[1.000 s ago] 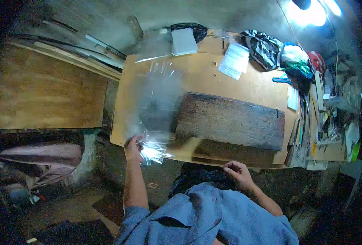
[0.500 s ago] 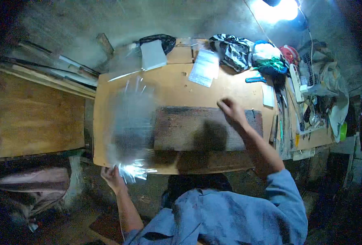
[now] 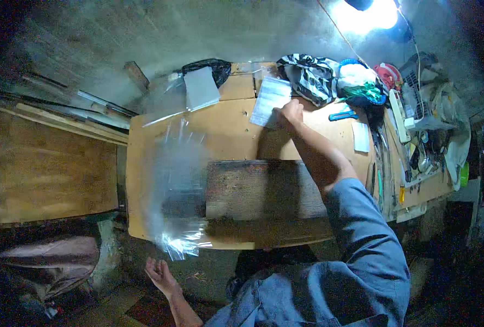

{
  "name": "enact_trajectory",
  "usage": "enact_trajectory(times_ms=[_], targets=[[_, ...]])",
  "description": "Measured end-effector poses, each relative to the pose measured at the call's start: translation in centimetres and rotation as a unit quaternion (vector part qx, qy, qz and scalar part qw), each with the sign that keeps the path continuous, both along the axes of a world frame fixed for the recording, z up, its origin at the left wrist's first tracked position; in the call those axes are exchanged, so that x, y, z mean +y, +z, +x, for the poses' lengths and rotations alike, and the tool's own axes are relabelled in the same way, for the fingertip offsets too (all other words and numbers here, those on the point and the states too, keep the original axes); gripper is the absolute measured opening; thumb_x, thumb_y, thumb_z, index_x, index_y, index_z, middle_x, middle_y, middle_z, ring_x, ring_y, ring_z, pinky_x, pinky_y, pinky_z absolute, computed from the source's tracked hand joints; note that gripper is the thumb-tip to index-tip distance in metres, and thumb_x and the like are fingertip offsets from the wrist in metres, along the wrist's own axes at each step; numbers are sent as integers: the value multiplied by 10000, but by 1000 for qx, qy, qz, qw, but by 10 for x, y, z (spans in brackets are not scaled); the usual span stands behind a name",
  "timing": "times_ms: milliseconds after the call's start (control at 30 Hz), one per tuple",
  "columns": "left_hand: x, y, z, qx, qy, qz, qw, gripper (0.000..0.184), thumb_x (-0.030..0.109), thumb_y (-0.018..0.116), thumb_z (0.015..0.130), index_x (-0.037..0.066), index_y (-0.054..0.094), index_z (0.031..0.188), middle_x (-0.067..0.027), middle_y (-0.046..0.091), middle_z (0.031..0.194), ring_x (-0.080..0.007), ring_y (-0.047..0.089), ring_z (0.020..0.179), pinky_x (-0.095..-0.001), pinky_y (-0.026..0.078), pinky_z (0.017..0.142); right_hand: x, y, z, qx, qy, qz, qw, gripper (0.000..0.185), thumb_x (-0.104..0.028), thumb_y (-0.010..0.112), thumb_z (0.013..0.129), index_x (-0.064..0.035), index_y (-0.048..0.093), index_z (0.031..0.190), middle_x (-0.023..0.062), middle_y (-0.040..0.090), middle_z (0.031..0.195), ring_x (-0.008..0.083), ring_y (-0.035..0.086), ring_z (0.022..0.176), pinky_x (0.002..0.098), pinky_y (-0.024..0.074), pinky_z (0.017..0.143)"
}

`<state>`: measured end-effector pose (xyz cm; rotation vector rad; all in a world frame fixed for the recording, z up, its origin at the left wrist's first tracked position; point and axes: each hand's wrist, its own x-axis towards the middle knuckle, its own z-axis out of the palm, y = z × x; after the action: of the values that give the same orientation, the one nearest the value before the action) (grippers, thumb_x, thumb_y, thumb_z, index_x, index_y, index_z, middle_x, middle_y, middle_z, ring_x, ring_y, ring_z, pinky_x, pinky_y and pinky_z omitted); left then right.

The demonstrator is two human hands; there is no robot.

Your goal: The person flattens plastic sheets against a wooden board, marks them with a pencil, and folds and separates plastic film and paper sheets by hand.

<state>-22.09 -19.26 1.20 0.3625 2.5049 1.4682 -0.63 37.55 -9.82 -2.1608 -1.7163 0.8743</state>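
Note:
My right hand (image 3: 290,113) is at the lower right corner of a white paper sheet (image 3: 269,103) with faint lines, its fingers closed on the edge; the fingertips are partly hidden. My left hand (image 3: 163,278) hangs just off the table's front edge, fingers loosely curled and apart, holding nothing visible. Near it, clear plastic sleeves (image 3: 179,174) lie spread on the table's left side, their shiny ends jutting over the front edge. A dark, worn rectangular board (image 3: 236,188) lies beside them, under my right arm's shadow.
Along the wooden table's (image 3: 225,125) back lie a pale sheet (image 3: 201,90), a black bag (image 3: 220,68) and a striped bag (image 3: 313,79). To the right are a blue cutter (image 3: 344,115), a small paper (image 3: 361,136) and a white power strip (image 3: 399,115). A bright lamp (image 3: 364,16) hangs above.
My right hand has moved from above the board up to the paper sheet. My left hand has left the plastic sleeves' front end and dropped toward me. The camera view has tilted slightly.

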Motion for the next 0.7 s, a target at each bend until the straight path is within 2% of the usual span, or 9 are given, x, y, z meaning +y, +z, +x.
enact_trajectory(times_ms=[100, 167, 367, 433, 467, 500, 567, 633, 700], targets=[[-8, -5, 5, -20, 3, -16, 1000, 480, 118, 603, 886, 36, 393, 1311, -167, 432, 1286, -266, 442, 1166, -388, 362, 987, 12, -19, 1, -64, 90, 35, 993, 725, -469, 774, 685, 59, 547, 1127, 260, 556, 1171, 370, 563, 1096, 422, 471, 934], [-3, -5, 13, -25, 10, -5, 1000, 457, 121, 608, 884, 36, 420, 1292, -149, 460, 1267, -261, 449, 1154, -381, 360, 983, 19, -26, 1, 41, -37, 15, 998, 598, -453, 760, 693, 25, 638, 1029, 231, 566, 1179, 379, 564, 1101, 424, 489, 914], [12, -7, 28, -53, -51, -3, 997, 309, 100, 609, 884, -13, 523, 1159, -84, 560, 1108, -170, 526, 1005, -325, 415, 903, 31, -41, 10, -2, 86, 53, 995, 390, -340, 667, 754, -65, 648, 1030, 180, 670, 999, 330, 643, 950, 420, 519, 830], [23, 5, 36, -31, -82, -37, 995, 283, 99, 607, 887, -13, 537, 1138, -75, 573, 1076, -161, 537, 979, -310, 427, 883, 18, -24, 5, 90, 16, 123, 988, 372, -348, 675, 752, -46, 637, 968, 183, 666, 986, 347, 638, 925, 424, 512, 789], [32, 10, 40, -8, -112, -70, 991, 258, 98, 604, 890, -13, 551, 1116, -65, 586, 1044, -151, 549, 954, -296, 439, 863, 28, -55, 3, 235, 8, 143, 961, 261, -261, 683, 829, -38, 609, 942, 99, 652, 819, 209, 635, 713, 350, 501, 592], [41, 10, 43, -8, -112, -67, 991, 258, 98, 604, 890, -13, 551, 1116, -65, 586, 1044, -151, 549, 954, -296, 439, 863, 16, -27, 6, 235, 8, 145, 961, 261, -261, 683, 829, -38, 609, 942, 99, 652, 819, 209, 635, 713, 350, 501, 592], [62, 11, 54, -94, -116, 49, 988, 250, 92, 602, 893, -12, 553, 1115, -73, 586, 1051, -147, 547, 981, -283, 450, 853, -45, 79, 10, 433, -33, 7, 901, 162, -176, 659, 850, -40, 575, 879, 94, 598, 717, 213, 587, 689, 330, 480, 634], [94, 31, 72, -118, -152, 62, 979, 242, 125, 602, 901, -18, 561, 1092, -85, 588, 1055, -150, 548, 1007, -287, 455, 856, -93, 110, 21, 489, 108, 131, 856, 76, -89, 626, 877, -44, 565, 881, 43, 546, 697, 136, 533, 674, 278, 451, 607], [119, 35, 83, -209, -196, 76, 955, 269, 166, 616, 895, -22, 567, 1082, -91, 603, 1031, -150, 569, 976, -279, 464, 835, -149, 132, 40, 480, 188, 100, 851, 85, -93, 618, 883, -25, 567, 888, 52, 569, 743, 135, 540, 698, 277, 453, 633]])
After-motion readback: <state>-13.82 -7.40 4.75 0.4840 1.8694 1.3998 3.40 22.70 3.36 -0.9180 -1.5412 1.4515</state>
